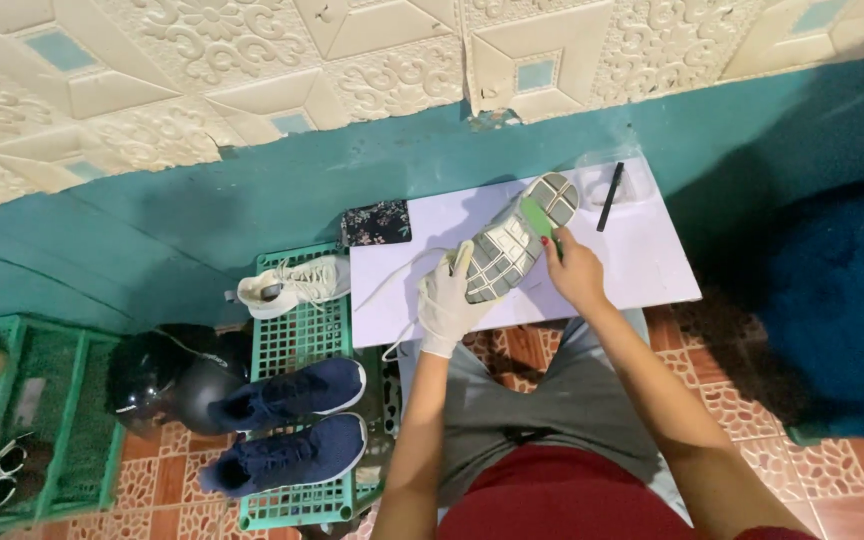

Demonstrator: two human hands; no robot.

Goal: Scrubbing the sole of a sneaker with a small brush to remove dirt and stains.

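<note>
Left hand [446,303], white-gloved, fingers wrapped round grey shoe [514,240], sole up, tilted over white board [642,262]. Right hand [574,272] fingers pinch green tool [539,218] against sole. Best to brace shoe firmly, work short strokes along tread grooves. Sole pale grey, blocky tread, white lace trailing.

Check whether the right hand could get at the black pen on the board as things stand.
Probably yes. The black pen lies uncovered on the white board, just beyond the right hand, with nothing between them. But that hand already holds a green tool against the shoe's sole.
</note>
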